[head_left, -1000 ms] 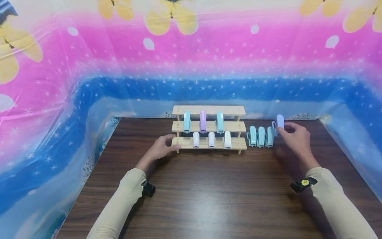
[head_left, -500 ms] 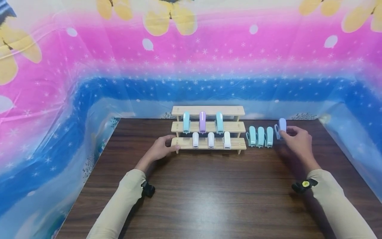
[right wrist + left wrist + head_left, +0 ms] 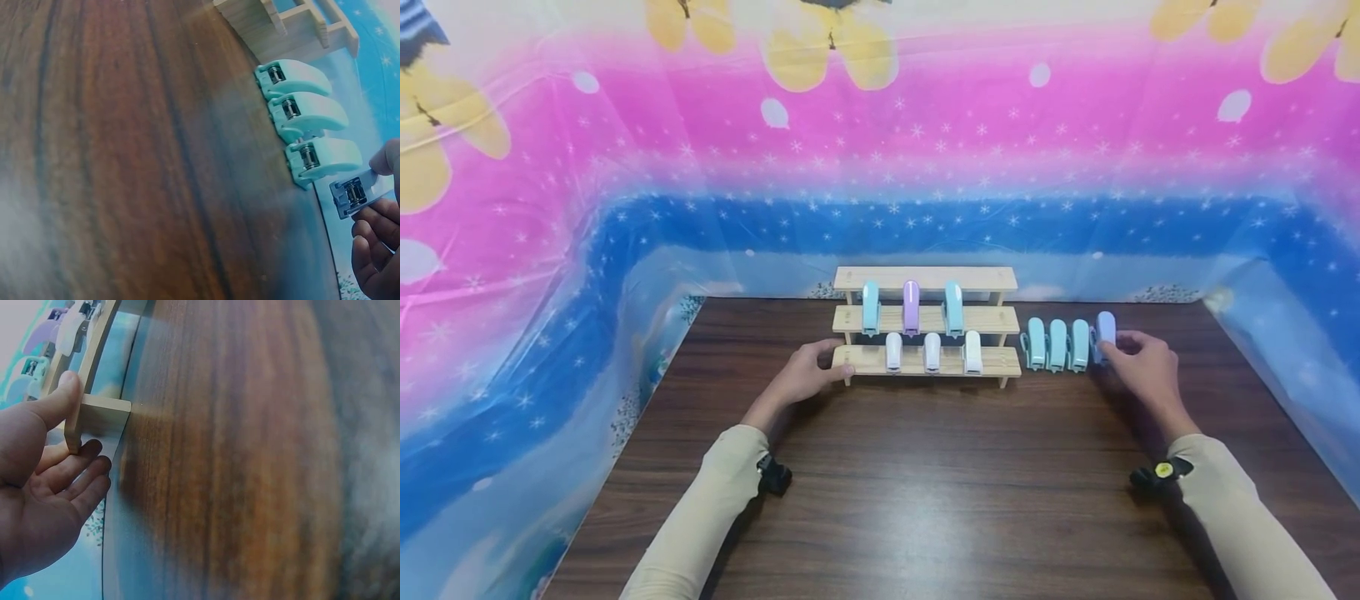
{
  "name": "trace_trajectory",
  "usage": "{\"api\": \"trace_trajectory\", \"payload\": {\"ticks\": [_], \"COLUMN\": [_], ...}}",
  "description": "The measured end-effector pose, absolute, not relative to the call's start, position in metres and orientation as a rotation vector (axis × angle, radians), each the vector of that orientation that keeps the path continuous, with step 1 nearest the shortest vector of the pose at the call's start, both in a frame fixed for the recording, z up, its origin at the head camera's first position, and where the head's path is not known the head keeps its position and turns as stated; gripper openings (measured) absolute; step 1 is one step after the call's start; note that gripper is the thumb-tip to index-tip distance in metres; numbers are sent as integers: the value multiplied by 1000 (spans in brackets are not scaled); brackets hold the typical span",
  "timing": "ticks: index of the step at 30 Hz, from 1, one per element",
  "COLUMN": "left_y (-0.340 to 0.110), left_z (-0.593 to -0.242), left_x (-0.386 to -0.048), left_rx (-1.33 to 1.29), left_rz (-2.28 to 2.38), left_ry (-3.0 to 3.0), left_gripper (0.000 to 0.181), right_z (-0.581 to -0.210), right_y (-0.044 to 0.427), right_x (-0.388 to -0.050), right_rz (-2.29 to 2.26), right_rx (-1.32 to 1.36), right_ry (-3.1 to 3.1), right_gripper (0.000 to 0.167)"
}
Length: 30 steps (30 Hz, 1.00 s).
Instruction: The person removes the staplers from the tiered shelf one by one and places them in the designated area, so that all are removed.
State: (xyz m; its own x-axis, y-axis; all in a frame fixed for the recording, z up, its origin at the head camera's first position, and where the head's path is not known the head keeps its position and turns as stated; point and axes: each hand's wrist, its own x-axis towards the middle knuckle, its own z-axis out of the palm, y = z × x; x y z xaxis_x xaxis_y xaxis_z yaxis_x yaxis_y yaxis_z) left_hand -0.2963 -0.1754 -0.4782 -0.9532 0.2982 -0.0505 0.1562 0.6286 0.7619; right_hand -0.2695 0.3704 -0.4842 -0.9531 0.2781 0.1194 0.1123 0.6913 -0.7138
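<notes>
1 lilac gadget in R hand

A lavender stapler-like gadget is pinched by the right hand just beside three teal gadgets lined up on the brown table; a three-tier wooden rack is held at its lower left end by the left hand; three white gadgets are borne by its lowest shelf, a purple gadget flanked by two light-blue gadgets by the middle shelf.
</notes>
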Motion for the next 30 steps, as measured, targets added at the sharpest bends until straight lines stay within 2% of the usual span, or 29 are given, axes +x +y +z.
{"api": "trace_trajectory", "payload": {"ticks": [24, 30], "left_y": [-175, -175], "left_z": [-478, -479], "left_x": [-296, -295], "left_rx": [372, 365], "left_rz": [1241, 1236], "left_ry": [2668, 2672], "left_gripper": [64, 64], "right_z": [-506, -506], "right_y": [374, 375], "right_x": [-276, -276], "right_rz": [1073, 1082], "right_rx": [-340, -345], "right_ry": [-2705, -2721], "right_gripper": [66, 69]}}
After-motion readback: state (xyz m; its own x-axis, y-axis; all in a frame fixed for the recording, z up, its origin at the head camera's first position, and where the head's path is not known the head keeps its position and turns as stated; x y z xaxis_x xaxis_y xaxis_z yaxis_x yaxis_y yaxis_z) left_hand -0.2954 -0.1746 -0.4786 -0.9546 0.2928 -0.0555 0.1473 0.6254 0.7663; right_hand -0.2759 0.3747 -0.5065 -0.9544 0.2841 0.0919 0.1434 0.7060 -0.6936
